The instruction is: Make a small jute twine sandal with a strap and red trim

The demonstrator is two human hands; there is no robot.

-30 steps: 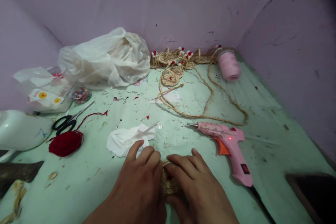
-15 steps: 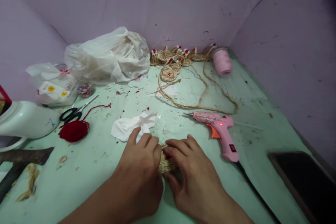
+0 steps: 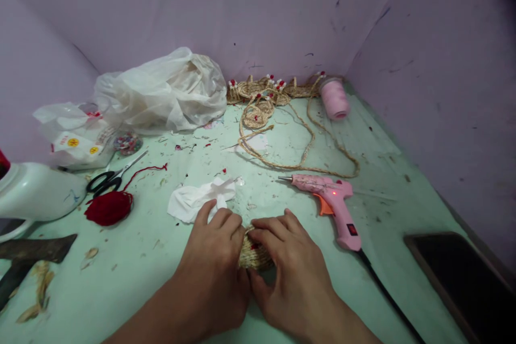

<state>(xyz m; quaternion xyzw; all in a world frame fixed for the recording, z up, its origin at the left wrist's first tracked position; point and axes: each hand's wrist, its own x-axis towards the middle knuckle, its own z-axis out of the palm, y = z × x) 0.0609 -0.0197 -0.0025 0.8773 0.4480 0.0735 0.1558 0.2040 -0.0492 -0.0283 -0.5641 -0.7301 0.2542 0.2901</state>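
Between my two hands is a small woven straw piece (image 3: 253, 255) with a red spot on it, mostly covered by fingers. My left hand (image 3: 217, 263) grips its left side, fingers bent. My right hand (image 3: 288, 263) curls around the right side, thumb at the near edge and fingertips on top. A crumpled white cloth (image 3: 197, 201) lies just beyond my left fingers. To the right rests a pink glue gun (image 3: 328, 199) on its side, its small light glowing and its nozzle pointing left.
Braided straw cord (image 3: 298, 165) loops before beaded straw pieces (image 3: 258, 88) and a pink thread spool (image 3: 335, 99). At left are red yarn (image 3: 108, 208), scissors (image 3: 115, 177), a white jug (image 3: 44, 188), a hammer-like tool (image 3: 36, 250) and plastic bags (image 3: 169, 91). A dark phone-like slab (image 3: 459, 274) lies right.
The whole view has shifted slightly, so the table things appear a little further left and lower. Both hands keep hold of the straw piece, and a little more of it shows.
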